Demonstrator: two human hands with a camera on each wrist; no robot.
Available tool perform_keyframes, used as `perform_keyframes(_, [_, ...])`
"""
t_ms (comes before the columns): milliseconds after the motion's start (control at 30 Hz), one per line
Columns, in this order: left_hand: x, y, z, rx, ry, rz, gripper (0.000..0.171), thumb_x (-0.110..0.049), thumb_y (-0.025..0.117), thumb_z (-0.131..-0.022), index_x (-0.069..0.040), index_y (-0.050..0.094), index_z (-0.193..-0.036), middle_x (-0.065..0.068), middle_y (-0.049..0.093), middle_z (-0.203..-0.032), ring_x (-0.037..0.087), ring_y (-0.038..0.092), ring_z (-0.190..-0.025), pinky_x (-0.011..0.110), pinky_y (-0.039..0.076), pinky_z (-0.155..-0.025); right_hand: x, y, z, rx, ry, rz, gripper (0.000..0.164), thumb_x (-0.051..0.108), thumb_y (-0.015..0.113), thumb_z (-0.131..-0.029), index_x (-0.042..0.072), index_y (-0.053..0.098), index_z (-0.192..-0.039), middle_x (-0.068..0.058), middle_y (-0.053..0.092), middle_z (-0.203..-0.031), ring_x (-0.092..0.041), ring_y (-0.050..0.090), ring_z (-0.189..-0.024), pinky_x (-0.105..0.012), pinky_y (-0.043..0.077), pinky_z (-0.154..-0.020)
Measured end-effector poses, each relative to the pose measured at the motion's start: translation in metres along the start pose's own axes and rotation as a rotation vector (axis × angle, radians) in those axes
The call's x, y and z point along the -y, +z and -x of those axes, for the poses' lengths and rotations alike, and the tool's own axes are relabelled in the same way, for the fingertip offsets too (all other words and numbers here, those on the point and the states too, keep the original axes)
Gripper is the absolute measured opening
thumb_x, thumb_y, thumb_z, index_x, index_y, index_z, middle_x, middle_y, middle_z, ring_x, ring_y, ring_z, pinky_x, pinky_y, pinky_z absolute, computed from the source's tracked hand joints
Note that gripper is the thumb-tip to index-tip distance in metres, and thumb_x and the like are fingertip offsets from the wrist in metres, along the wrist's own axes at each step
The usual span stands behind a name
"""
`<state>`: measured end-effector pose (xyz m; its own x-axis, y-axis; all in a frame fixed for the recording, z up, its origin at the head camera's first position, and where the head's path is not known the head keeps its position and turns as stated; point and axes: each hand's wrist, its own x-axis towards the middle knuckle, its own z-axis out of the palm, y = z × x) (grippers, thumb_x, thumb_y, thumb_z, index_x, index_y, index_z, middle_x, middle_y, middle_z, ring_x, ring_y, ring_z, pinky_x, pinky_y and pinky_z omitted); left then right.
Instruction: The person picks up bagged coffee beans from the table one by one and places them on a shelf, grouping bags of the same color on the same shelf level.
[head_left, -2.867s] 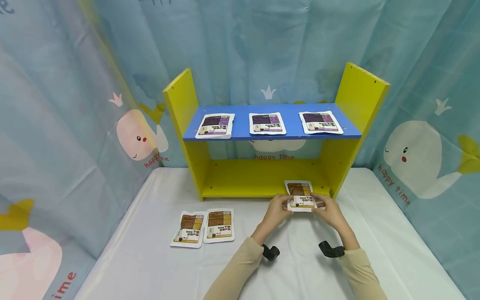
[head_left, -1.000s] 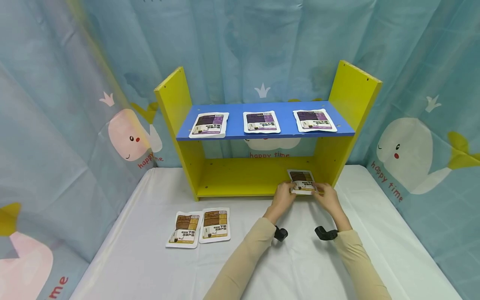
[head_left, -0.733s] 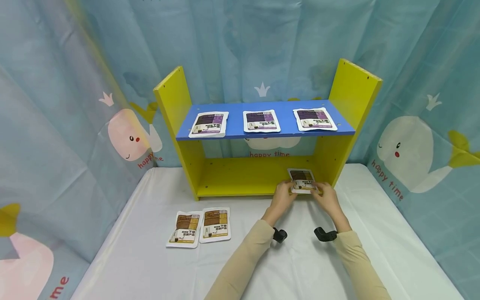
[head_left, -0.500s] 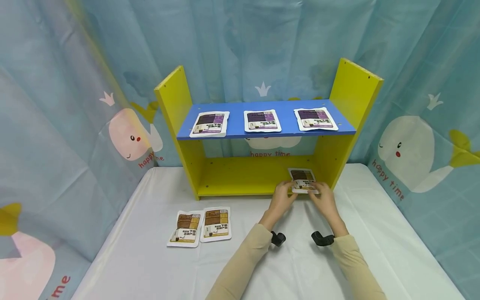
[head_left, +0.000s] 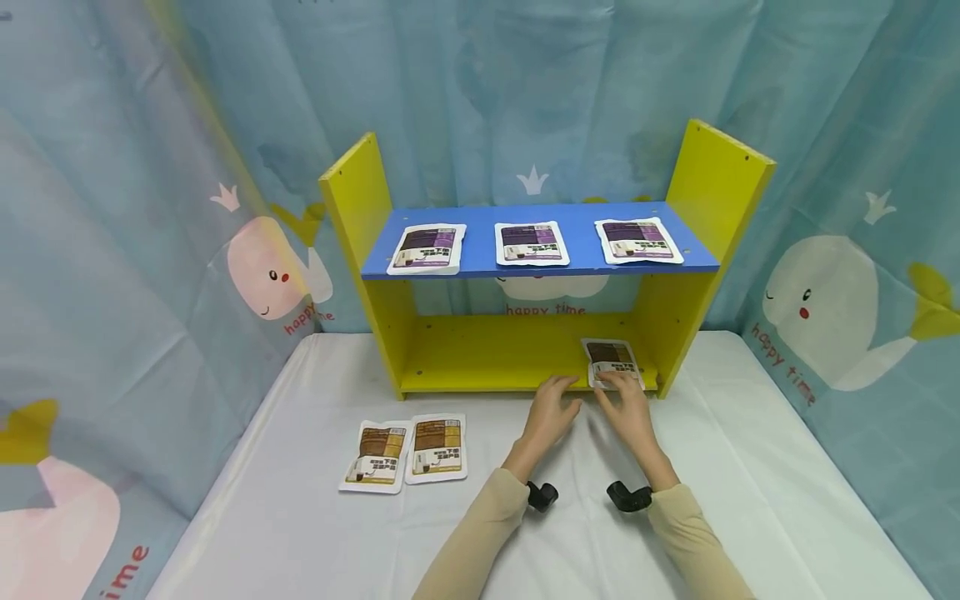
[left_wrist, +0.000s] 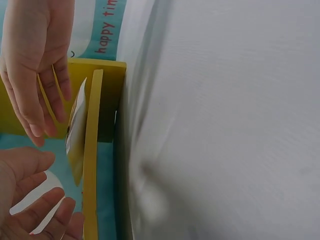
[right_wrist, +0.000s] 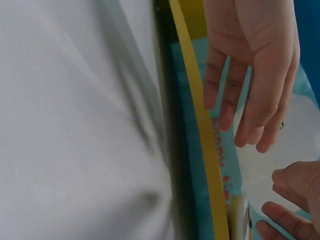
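A flat white-edged pouch [head_left: 613, 357] with a brown print lies at the right end of the yellow lower shelf [head_left: 495, 354]. My left hand [head_left: 550, 412] is just left of it, in front of the shelf's edge, fingers loosely bent around nothing. My right hand [head_left: 628, 412] overlaps the pouch's front edge in the head view, thumb and fingers spread apart. Seen from the left wrist, the pouch [left_wrist: 76, 131] sits at the shelf board, with my left hand [left_wrist: 40, 195] and right hand [left_wrist: 37, 60] both away from it.
Two more brown-print pouches [head_left: 437, 450] lie side by side on the white tablecloth [head_left: 300, 533], left of my hands. On the blue upper shelf [head_left: 480, 218] rest three purple-print pouches [head_left: 531, 244] in a row. Yellow side panels [head_left: 716, 192] flank the rack; a printed curtain [head_left: 450, 100] hangs behind.
The brown-print pouch went from in front of the rack onto the lower shelf. Both hands then let go of it, drawing back and to the left.
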<state>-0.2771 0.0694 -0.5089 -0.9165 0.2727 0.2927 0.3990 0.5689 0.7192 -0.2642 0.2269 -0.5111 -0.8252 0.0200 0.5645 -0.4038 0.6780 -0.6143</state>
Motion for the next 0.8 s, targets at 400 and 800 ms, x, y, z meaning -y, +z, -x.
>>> perform_keyframes(400, [0.019,-0.018,0.023,-0.019,0.014,-0.034,0.037,-0.017,0.062,-0.089,-0.013,0.058,-0.126,0.008,0.056,-0.124,0.026,0.051,-0.113,0.037,0.05,-0.088,0.012,0.022,0.015,0.061,0.035,-0.091,0.028,0.006,0.067,-0.084,0.001,0.065,-0.111,-0.017,0.061,-0.107,-0.032,0.057,-0.098,-0.047,0.051,-0.072])
perform_keyframes(800, [0.041,-0.042,0.045,-0.004,-0.01,-0.085,0.037,-0.016,0.064,-0.087,-0.012,0.059,-0.124,0.008,0.057,-0.124,0.027,0.053,-0.11,0.038,0.051,-0.087,0.022,0.056,0.028,0.149,-0.02,-0.141,0.025,0.006,0.066,-0.084,0.003,0.065,-0.11,-0.015,0.062,-0.102,-0.032,0.061,-0.089,-0.044,0.054,-0.069])
